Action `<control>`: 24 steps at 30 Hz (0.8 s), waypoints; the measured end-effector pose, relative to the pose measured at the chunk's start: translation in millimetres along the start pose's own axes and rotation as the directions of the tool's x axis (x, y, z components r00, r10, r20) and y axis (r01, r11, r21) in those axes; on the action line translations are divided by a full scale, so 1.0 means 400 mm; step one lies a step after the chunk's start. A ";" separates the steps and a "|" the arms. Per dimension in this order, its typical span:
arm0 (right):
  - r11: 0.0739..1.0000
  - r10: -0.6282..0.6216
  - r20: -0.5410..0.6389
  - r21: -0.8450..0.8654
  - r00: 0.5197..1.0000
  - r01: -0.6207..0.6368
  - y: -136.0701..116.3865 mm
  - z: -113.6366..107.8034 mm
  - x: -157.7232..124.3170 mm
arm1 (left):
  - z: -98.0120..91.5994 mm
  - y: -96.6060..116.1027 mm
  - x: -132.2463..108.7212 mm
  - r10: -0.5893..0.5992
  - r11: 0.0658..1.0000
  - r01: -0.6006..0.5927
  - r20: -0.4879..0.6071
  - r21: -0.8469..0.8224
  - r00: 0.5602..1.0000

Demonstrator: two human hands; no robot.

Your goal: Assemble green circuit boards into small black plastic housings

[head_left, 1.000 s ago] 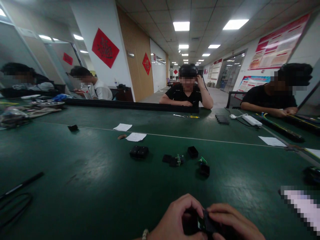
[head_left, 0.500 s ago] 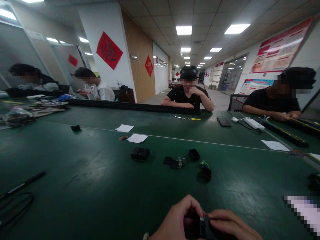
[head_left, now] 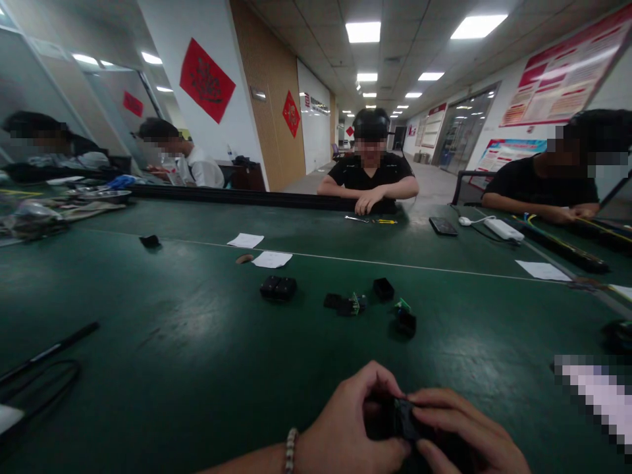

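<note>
Near the bottom edge, my left hand [head_left: 353,421] and my right hand [head_left: 467,421] grip a small black part [head_left: 405,418] between them, fingertips touching it from both sides. Its lower portion is hidden by my fingers and the shadow. Beyond my hands on the green table [head_left: 197,368] are two black blocks side by side [head_left: 278,288], dark pieces with a green circuit board [head_left: 356,303], an open black box [head_left: 383,289], and another black box [head_left: 405,323] with a green board at its top.
White papers [head_left: 272,259], a wrench [head_left: 356,218], a yellow tool [head_left: 387,221], a phone [head_left: 443,226] and a white power strip [head_left: 503,229] lie farther off. A black cable [head_left: 49,353] is at left. Several people sit around the table; one faces me.
The view has tipped down slightly, so my hands sit higher and my bracelet shows more. The person opposite has lowered a raised hand onto the other arm. My grip looks much the same.
</note>
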State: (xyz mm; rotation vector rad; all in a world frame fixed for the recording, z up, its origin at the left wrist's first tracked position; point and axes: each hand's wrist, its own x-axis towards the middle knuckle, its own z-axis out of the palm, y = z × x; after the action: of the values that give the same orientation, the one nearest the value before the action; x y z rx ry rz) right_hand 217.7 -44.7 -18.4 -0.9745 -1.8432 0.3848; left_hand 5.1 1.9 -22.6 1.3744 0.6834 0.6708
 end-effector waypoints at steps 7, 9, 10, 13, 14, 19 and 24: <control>0.993 0.115 -0.025 0.028 0.993 -0.114 -0.014 -0.001 0.003 | -0.004 0.020 -0.004 -0.010 1.000 0.010 0.014 0.020 1.000; 0.990 0.134 -0.031 0.040 0.990 -0.133 -0.018 -0.001 0.002 | -0.007 0.027 -0.004 -0.015 1.000 0.015 0.025 0.025 1.000; 0.989 0.142 -0.032 0.044 0.989 -0.140 -0.020 -0.002 0.002 | -0.008 0.030 -0.003 -0.024 0.999 0.023 0.032 0.023 0.999; 0.984 0.171 -0.022 0.047 0.985 -0.170 -0.029 -0.006 0.005 | -0.010 0.036 -0.002 -0.061 0.998 0.061 0.044 0.000 0.997; 0.982 0.186 -0.017 0.045 0.982 -0.185 -0.032 -0.008 0.006 | -0.010 0.036 -0.002 -0.066 0.998 0.066 0.048 0.000 0.997; 0.961 0.272 -0.035 0.051 0.962 -0.270 -0.042 -0.009 0.006 | -0.012 0.034 0.004 -0.059 0.998 0.060 0.020 -0.003 0.998; 0.947 0.319 -0.053 0.064 0.946 -0.315 -0.044 -0.007 0.006 | -0.014 0.032 0.005 -0.056 0.998 0.056 -0.005 -0.017 0.998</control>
State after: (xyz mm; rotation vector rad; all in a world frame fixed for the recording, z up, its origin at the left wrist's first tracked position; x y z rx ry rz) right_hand 211.7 -54.3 -4.5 -1.2353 -1.6116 0.5894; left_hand 1.6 8.0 -10.2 1.3337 0.7160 0.6349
